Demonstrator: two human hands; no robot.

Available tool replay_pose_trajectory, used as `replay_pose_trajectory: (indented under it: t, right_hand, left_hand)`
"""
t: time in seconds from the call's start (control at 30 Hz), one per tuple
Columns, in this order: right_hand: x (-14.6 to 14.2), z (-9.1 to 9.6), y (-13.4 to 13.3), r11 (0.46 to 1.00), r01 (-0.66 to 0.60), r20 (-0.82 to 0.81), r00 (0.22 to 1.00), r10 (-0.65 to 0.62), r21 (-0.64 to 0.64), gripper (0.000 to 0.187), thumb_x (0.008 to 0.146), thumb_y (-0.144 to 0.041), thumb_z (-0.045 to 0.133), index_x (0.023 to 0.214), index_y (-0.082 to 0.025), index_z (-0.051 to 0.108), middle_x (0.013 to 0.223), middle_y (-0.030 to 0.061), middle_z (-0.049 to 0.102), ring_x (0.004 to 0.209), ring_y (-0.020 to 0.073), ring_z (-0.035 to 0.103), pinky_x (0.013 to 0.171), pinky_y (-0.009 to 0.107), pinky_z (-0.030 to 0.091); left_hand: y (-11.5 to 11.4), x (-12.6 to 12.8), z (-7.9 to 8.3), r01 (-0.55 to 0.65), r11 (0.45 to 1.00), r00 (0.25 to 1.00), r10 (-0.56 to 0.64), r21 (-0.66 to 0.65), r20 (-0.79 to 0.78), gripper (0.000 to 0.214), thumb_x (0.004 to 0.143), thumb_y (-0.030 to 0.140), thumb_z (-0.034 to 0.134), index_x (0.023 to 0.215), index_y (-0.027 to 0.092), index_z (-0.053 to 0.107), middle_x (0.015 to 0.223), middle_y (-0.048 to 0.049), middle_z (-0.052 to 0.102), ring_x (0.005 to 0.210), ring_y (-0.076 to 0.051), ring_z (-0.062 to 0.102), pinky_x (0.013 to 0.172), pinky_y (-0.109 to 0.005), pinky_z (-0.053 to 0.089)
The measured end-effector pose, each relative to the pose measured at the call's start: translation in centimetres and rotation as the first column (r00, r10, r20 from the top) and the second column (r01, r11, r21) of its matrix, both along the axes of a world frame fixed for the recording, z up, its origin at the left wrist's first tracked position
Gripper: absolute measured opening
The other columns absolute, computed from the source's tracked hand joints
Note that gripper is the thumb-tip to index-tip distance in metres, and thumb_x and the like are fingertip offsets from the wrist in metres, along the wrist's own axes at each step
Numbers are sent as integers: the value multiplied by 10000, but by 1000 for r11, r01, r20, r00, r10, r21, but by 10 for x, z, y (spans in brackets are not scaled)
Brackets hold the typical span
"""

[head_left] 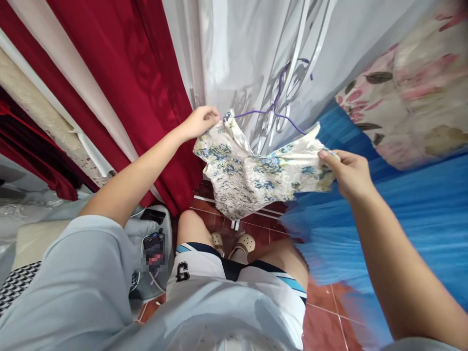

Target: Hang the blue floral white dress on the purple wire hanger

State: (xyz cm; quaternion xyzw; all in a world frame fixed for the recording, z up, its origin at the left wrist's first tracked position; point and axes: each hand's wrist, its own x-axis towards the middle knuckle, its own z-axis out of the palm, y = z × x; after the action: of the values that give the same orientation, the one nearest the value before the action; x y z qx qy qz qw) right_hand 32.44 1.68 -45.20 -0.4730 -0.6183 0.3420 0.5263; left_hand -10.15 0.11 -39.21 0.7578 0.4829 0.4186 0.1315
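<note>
A flowery top (252,175) is up in the air in front of the person, between the two hands. It is cream with blue flowers, and the middle part looks crinkly. A thin purple hanger (280,90) sits in its neck, and the hook points up next to some long white strips (300,44). I cannot tell if the hook hangs on anything.

The left hand (201,121) has its fingers bent in and pinches the edge of one sleeve. The right hand (353,173) pinches the other sleeve, with the thumb on the front and the fingers bent behind. The top is spread wide from hand to hand, and its bottom dips down in the middle.

Behind the top is a big white cloth (234,53). A red cloth (120,73) hangs on the left. On the right there is a fluffy blue cloth (420,209), with a pink flowery cloth (420,92) above it. Down below are cream shoes (244,243) on a red tile floor (325,312). A black phone (152,215) lies on the left.
</note>
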Motion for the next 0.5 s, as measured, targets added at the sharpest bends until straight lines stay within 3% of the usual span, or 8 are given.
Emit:
replay_pose_trajectory:
  t: [0.1, 0.27, 0.4, 0.5]
  right_hand:
    - [7, 2, -5, 995, 20, -164, 986, -4, 95, 335, 639, -428, 843, 652, -161, 641, 534, -44, 481, 458, 87, 383, 445, 254, 279]
    - [-1, 55, -3, 948, 129, -290, 956, -42, 290, 200, 707, -302, 798, 642, -169, 663, 573, -19, 510, 495, 96, 439, 502, 296, 280]
    - [-30, 91, -7, 960, 72, -227, 974, -9, 271, 219, 780, -314, 751, 666, -158, 647, 689, 49, 633, 692, 177, 610, 555, 335, 293]
    - [-60, 97, -34, 968, -64, -231, 965, 121, 241, 314, 785, -418, 745, 689, -144, 625, 810, 87, 685, 855, 231, 664, 596, 327, 372]
  left_hand:
    - [-13, 7, -6, -2, 1000, 998, 2, -11, 64, 338, 944, 423, 540, 751, 149, 586, 681, -15, 499, 665, -133, 502, 660, -273, 434]
    - [-30, 32, -2, -59, 991, 992, 44, 121, 121, 413, 970, 510, 453, 782, 165, 577, 740, -19, 515, 761, -145, 554, 718, -272, 442]
    - [-28, 19, -10, -177, 971, 984, 172, 160, 47, 398, 976, 493, 449, 761, 175, 555, 714, -15, 513, 767, -161, 565, 748, -294, 453]
    - [-20, 1, -29, -261, 952, 964, 266, 162, -4, 407, 976, 478, 456, 695, 189, 507, 636, -5, 482, 707, -169, 547, 746, -313, 455]
